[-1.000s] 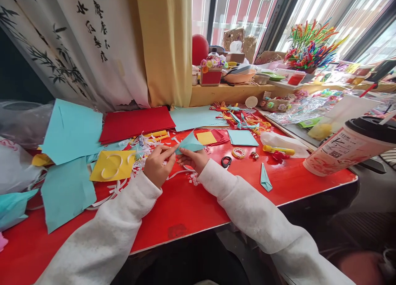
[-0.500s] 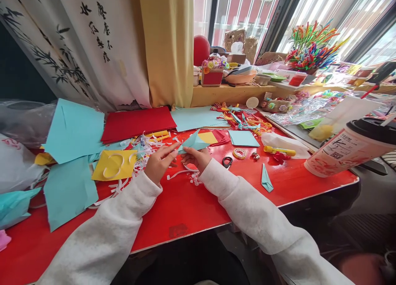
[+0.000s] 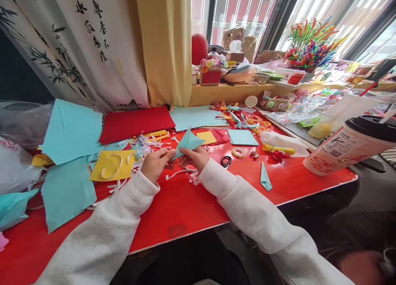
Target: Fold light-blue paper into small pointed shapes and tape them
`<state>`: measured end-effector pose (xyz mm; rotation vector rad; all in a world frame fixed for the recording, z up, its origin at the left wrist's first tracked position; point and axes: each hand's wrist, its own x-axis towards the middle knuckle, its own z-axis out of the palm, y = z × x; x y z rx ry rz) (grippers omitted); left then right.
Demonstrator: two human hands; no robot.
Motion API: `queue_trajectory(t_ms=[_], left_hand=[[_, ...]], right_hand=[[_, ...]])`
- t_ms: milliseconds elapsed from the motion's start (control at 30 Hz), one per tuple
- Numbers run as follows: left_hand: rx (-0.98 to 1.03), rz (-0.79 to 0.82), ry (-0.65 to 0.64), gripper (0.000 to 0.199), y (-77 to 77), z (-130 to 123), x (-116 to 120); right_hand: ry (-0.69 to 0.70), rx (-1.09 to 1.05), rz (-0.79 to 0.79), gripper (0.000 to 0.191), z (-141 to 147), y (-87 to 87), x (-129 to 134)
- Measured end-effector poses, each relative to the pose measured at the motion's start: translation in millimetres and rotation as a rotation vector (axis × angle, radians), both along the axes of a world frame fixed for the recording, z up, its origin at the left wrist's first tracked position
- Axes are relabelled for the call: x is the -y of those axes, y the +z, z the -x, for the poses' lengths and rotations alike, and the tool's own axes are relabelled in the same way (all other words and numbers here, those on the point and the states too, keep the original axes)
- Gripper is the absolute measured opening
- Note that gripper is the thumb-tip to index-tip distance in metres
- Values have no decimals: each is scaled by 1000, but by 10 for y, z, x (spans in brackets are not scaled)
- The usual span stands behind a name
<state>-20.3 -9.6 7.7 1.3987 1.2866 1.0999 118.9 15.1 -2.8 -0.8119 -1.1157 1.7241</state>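
Note:
A light-blue sheet of folded paper (image 3: 191,141) is held up over the red table, its pointed flaps standing above my fingers. My left hand (image 3: 157,163) pinches its lower left corner between thumb and fingers. On the other side my right hand (image 3: 196,157) grips the lower edge, thumb in front. Curled fingers hide the bottom of the paper. Beneath my hands lie white paper strips (image 3: 181,172). Right of my right hand are black-handled scissors (image 3: 226,161), a tape roll (image 3: 238,152) and a stack of light-blue squares (image 3: 243,137). A folded blue paper piece (image 3: 265,177) lies farther right.
A tilted paper cup (image 3: 349,147) with a black lid is at the right edge. Red sheets (image 3: 137,123) lie at the back. Large blue sheets (image 3: 68,196) and a yellow square (image 3: 111,165) are at left. A yellow glue stick (image 3: 278,149) lies to the right.
My left fingers, stretched out along the paper before, have closed into a pinch at its corner. The paper's flaps now stand more upright and spread. The view has shifted slightly.

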Motion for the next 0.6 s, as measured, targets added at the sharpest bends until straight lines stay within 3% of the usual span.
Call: queue_trajectory(t_ms=[267, 467, 600], left_hand=[[-295, -147, 106, 33, -47, -61, 65], [-16, 0, -30, 35, -39, -51, 17], [44, 54, -65, 32, -16, -43, 6]], right_hand=[[-52, 62, 19, 23, 34, -37, 11], [-90, 53, -17, 26, 3, -19, 5], [-122, 46, -54, 23, -10, 0, 8]])
